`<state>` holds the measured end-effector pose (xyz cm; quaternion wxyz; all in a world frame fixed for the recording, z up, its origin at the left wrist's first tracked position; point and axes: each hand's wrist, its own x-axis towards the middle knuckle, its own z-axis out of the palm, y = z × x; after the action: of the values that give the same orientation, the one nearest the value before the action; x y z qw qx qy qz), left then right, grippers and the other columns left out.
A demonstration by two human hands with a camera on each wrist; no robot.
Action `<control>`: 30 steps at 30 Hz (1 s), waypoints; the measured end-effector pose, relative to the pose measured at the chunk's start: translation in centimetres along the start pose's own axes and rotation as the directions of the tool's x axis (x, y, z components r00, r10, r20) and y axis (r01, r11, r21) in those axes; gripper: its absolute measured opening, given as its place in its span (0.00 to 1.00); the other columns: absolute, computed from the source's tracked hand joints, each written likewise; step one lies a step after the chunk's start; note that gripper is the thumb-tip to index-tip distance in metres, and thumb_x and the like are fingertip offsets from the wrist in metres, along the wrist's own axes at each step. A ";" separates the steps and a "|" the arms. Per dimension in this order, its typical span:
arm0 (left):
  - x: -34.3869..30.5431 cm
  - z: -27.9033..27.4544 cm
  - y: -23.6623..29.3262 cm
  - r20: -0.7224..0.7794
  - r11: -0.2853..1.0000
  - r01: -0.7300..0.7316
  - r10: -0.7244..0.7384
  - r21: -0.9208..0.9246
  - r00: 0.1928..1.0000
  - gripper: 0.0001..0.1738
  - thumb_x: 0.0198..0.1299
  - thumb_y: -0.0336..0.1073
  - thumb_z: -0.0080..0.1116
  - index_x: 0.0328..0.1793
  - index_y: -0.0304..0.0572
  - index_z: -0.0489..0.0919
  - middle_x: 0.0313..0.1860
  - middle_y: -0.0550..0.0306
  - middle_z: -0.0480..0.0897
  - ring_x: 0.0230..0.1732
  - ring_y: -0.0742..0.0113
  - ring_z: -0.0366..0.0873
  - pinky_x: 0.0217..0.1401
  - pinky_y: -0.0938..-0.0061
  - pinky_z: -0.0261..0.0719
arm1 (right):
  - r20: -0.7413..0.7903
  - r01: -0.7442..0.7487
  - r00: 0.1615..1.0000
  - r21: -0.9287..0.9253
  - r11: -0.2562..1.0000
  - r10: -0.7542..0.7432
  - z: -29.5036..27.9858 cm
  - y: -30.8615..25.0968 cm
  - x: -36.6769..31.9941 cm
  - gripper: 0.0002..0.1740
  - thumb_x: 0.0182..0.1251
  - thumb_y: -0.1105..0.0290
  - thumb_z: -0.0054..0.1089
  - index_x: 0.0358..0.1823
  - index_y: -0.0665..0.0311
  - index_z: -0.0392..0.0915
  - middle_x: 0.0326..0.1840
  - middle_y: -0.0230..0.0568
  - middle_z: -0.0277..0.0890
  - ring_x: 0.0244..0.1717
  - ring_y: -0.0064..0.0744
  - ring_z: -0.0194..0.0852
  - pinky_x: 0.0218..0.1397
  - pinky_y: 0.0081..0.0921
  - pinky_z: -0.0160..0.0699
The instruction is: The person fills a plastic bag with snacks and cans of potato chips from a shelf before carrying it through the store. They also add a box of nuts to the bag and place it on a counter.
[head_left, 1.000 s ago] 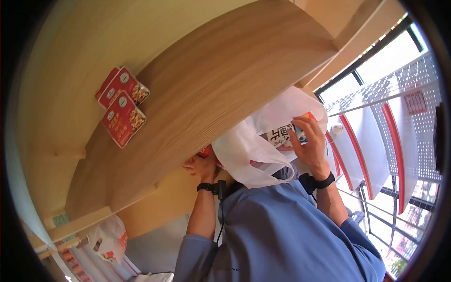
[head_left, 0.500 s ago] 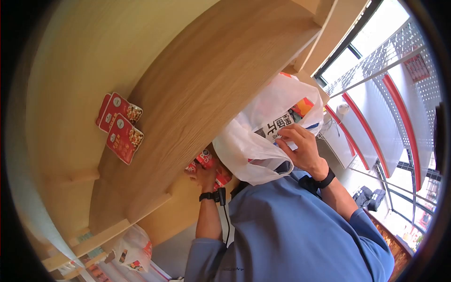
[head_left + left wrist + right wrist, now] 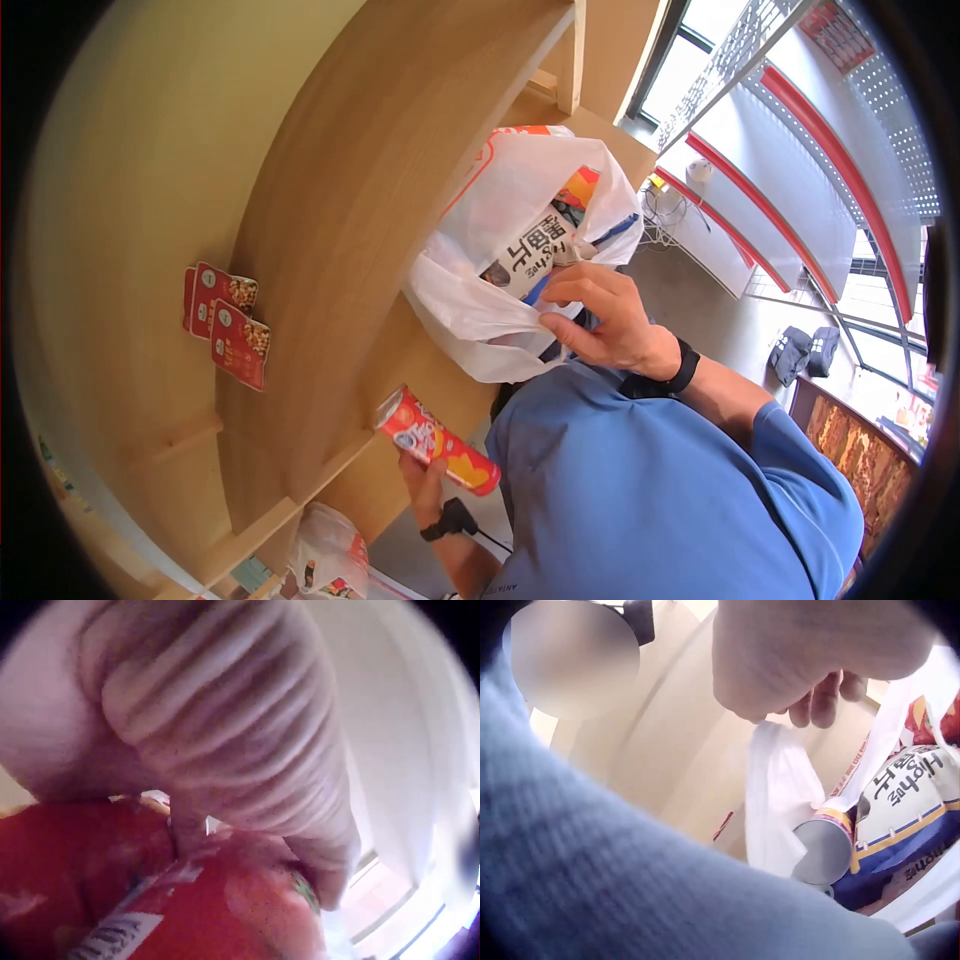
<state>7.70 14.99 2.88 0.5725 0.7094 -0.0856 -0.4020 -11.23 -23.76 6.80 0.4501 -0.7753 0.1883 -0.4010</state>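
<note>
A red chip can with yellow on its side is gripped by my left hand, low beside the shelf. The left wrist view has the fingers wrapped over the red packaging. A white plastic bag lies against my front, its mouth spread. Curled at its near rim, my right hand holds the bag edge; in the right wrist view the white plastic rises to that hand. Inside are a white and blue snack packet and a can showing its grey end.
Several red snack packs lie at the left on the wooden shelf. Another white bag hangs below it. White racks with red edges stand at the right, with dark shoes on the floor.
My left hand has drawn the chip can out from beside the bag and down toward me. The view has turned, and my right hand stays at the bag's rim.
</note>
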 end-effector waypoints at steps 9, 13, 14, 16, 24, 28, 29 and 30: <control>-4.9 9.8 10.2 0.209 0.985 -0.168 0.171 -0.033 0.963 0.58 0.47 0.59 0.82 0.76 0.31 0.65 0.68 0.48 0.74 0.65 0.57 0.78 0.70 0.61 0.76 | 0.298 0.053 0.943 0.306 0.950 -0.148 -1.3 -4.0 -0.7 0.48 0.54 0.45 0.81 0.68 0.69 0.70 0.61 0.54 0.75 0.58 0.52 0.78 0.58 0.39 0.80; -0.5 19.1 13.2 0.313 0.983 -0.181 0.182 -0.031 0.932 0.61 0.48 0.63 0.81 0.77 0.30 0.63 0.71 0.44 0.72 0.69 0.55 0.75 0.72 0.58 0.73 | 0.401 -0.182 0.910 0.612 0.770 -0.104 -0.6 -4.0 -2.1 0.77 0.46 0.31 0.81 0.85 0.67 0.42 0.81 0.53 0.57 0.80 0.44 0.59 0.80 0.41 0.61; -0.1 20.6 13.8 0.336 0.982 -0.184 0.183 -0.031 0.924 0.62 0.48 0.64 0.80 0.77 0.30 0.62 0.72 0.44 0.71 0.70 0.54 0.74 0.72 0.58 0.73 | 0.398 -0.180 0.911 0.614 0.768 -0.104 -1.3 -3.7 -2.2 0.77 0.46 0.31 0.81 0.85 0.67 0.42 0.81 0.53 0.57 0.80 0.44 0.59 0.80 0.41 0.61; 0.5 23.4 14.8 0.382 0.981 -0.191 0.187 -0.028 0.905 0.63 0.48 0.66 0.79 0.78 0.29 0.62 0.73 0.42 0.70 0.71 0.53 0.73 0.74 0.57 0.72 | 0.524 -0.498 0.844 0.688 0.527 0.113 -3.6 -2.9 -2.6 0.83 0.43 0.29 0.81 0.86 0.65 0.34 0.83 0.49 0.54 0.81 0.38 0.55 0.82 0.39 0.57; 4.0 30.8 15.6 0.513 0.777 -0.611 0.465 0.155 0.721 0.58 0.71 0.68 0.52 0.86 0.26 0.45 0.85 0.21 0.37 0.87 0.34 0.39 0.85 0.47 0.44 | 0.601 -0.677 0.727 0.707 0.203 0.332 -8.4 0.4 -6.5 0.80 0.37 0.36 0.88 0.84 0.63 0.44 0.80 0.42 0.60 0.78 0.31 0.61 0.81 0.39 0.65; 4.5 31.0 13.7 0.453 0.774 -0.621 0.512 0.124 0.730 0.46 0.76 0.60 0.50 0.82 0.25 0.56 0.85 0.25 0.49 0.85 0.38 0.51 0.82 0.52 0.56 | 0.586 -0.644 0.713 0.764 0.030 0.386 -8.4 2.5 -9.7 0.69 0.42 0.35 0.85 0.79 0.64 0.57 0.74 0.41 0.69 0.71 0.31 0.72 0.75 0.38 0.74; 4.4 30.6 13.4 0.392 0.751 -0.637 0.541 0.173 0.744 0.39 0.77 0.55 0.53 0.79 0.29 0.62 0.81 0.39 0.59 0.79 0.51 0.62 0.77 0.57 0.67 | 0.590 -0.604 0.716 0.792 -0.092 0.374 -8.7 2.7 -10.0 0.67 0.43 0.37 0.86 0.78 0.64 0.59 0.73 0.42 0.71 0.70 0.32 0.74 0.75 0.38 0.75; 4.3 29.6 12.9 0.394 0.748 -0.640 0.542 0.175 0.742 0.39 0.77 0.55 0.53 0.79 0.29 0.62 0.81 0.39 0.59 0.79 0.51 0.62 0.77 0.57 0.67 | 0.592 -0.554 0.721 0.805 -0.212 0.361 -8.8 2.6 -9.9 0.64 0.44 0.38 0.86 0.77 0.63 0.60 0.72 0.43 0.72 0.70 0.33 0.75 0.74 0.38 0.76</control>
<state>-4.82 -13.76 11.61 0.5353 0.6476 -0.4595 -0.2880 -24.04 -23.51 2.51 0.9735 -0.1335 0.0949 -0.1597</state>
